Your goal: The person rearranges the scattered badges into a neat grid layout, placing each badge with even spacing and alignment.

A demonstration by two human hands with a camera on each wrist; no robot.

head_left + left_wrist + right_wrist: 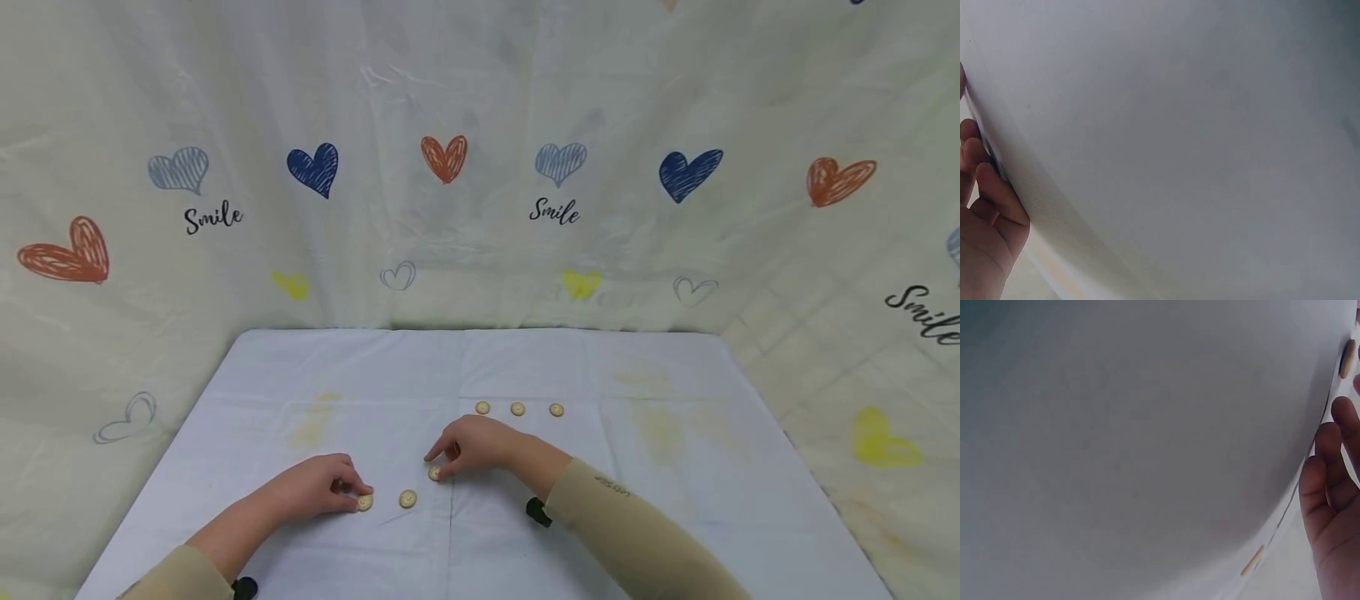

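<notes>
In the head view my left hand (322, 487) pinches a round beige wooden button (365, 502) between thumb and index finger, down on the white cloth. To its right lies another button (407, 498), untouched. My right hand (476, 443) has its thumb and index finger at opposite edges of a third button (433, 473); its other fingers are curled in. Loosely bent fingers of the left hand (988, 219) show in the left wrist view, where no button is visible. In the right wrist view, the right hand (1335, 500) is partly cut off by the edge.
Behind the right hand lie three more buttons in a row: left (482, 407), middle (517, 408) and right (556, 410). The table's white cloth (660, 517) has creases and faint yellow stains. A curtain (495, 100) printed with hearts hangs behind and beside it.
</notes>
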